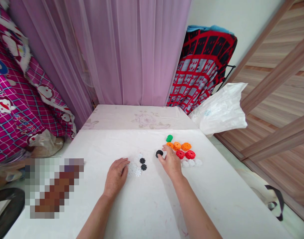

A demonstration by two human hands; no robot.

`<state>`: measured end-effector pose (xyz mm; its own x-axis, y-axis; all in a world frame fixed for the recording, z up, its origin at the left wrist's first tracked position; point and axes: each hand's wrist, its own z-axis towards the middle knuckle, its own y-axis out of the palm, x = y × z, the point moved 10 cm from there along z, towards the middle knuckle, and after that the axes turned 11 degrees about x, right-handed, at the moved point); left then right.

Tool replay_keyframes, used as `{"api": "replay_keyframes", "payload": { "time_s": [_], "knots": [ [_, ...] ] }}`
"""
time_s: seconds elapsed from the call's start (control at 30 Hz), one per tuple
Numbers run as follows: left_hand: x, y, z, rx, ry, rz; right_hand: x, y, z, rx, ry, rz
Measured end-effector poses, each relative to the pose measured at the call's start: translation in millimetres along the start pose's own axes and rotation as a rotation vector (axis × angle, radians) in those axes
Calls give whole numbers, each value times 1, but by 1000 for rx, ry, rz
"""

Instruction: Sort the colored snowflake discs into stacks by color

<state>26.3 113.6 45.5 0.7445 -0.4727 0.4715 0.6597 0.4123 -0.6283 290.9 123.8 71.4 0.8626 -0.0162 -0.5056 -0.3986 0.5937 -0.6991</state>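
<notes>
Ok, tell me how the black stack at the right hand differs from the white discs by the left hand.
The black stack is dark; the white discs are pale. The stack is piled compactly, while the white discs lie spread out. The stack sits by the right hand's thumb; the white discs lie beside the left hand. Both rest on the white tablecloth.

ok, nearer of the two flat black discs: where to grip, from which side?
I'd pinch the nearer black disc by opposite rim edges, fingers pointing down, coming in from the person's right. It lies flat, so mainly the rim offers purchase. White discs and the left hand crowd its left; the other black disc sits just beyond.
</notes>
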Motion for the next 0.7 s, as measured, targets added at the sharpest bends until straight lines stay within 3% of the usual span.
{"api": "replay_keyframes", "payload": {
  "time_s": [0.17, 0.4, 0.7],
  "knots": [
    [1, 0, 1, -4, -6, -6, 0, -14, -10, -40, 4, -162],
    [0, 1, 0, -16, -2, 7, 1, -4, -18, -345, 26, -456],
    [-2, 2, 0, -12, -11, 1, -8, 3, -13, -375, -3, -464]
  ]
}}
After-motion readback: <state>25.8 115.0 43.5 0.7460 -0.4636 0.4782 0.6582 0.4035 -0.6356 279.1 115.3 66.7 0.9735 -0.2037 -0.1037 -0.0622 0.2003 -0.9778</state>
